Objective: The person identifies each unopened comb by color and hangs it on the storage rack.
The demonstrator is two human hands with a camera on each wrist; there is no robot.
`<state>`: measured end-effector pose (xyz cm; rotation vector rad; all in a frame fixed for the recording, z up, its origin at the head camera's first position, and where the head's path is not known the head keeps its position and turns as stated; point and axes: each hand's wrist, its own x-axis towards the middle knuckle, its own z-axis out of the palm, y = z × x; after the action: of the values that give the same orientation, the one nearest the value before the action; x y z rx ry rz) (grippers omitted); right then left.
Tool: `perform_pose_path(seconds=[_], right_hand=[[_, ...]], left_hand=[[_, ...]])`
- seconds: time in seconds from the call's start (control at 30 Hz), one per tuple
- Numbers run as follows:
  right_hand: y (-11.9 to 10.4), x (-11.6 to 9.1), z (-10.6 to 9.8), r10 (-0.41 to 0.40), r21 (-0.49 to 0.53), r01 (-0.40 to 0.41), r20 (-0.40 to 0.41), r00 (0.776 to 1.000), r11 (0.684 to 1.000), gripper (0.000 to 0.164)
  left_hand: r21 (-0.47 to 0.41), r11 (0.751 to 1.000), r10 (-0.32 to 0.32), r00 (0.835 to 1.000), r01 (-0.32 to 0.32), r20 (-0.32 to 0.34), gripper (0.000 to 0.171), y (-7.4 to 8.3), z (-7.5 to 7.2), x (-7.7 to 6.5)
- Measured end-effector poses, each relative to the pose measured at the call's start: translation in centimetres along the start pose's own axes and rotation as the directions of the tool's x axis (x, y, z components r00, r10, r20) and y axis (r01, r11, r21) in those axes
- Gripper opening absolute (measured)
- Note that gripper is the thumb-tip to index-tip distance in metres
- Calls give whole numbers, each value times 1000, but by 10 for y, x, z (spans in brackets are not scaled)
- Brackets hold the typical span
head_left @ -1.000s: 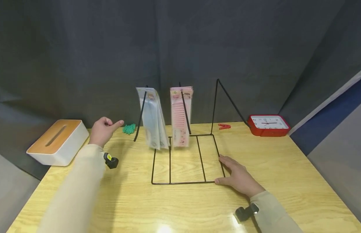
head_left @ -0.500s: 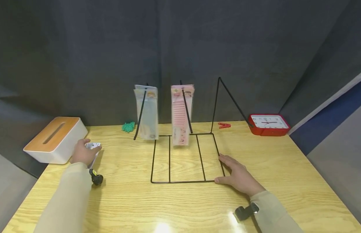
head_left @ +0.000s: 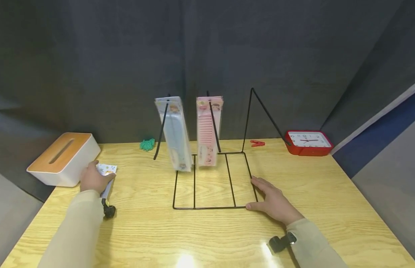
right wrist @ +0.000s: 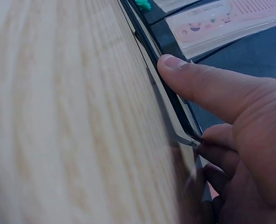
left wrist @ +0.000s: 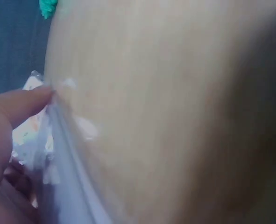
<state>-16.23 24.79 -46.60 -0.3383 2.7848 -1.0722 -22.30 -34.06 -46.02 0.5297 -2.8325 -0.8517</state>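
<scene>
Beside the tissue box, my left hand pinches a clear plastic packet with a printed white top. The left wrist view shows the thumb on the packet's edge and other fingers curled behind it. My right hand holds the front right corner of a black wire rack, thumb at the front bar and fingers at the side. From the rack's left hook hang packaged blue combs. Packaged pink combs hang from the middle hook. The right hook slants toward the clock.
A white tissue box with a wooden lid stands at the left. Along the table's back lie a green bundle and a red clothes peg. A red clock sits at the back right, and a dark curtain hangs behind.
My left hand has moved left and nearer, from beside the green bundle to the packet by the tissue box, and pinches it. The blue comb packs have swung. My right hand has stayed put.
</scene>
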Motion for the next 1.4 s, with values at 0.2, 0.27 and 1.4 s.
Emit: perform_pose_path(seconds=[0.2,0.27,1.4], right_hand=[[-1,1,1,4,10,-4,3,1000,1000,103],[-1,1,1,4,10,-4,4,1000,1000,103],[0,0,0,-13,16,13,-1,1000,1000,101]], left_hand=[[-101,994,40,998,-45,-55,73,2,-2,-11],[-123,990,63,994,-74,-91,66,9,-3,-17],[-412,522,535,663,-746,-523,42,160,-26,-159]])
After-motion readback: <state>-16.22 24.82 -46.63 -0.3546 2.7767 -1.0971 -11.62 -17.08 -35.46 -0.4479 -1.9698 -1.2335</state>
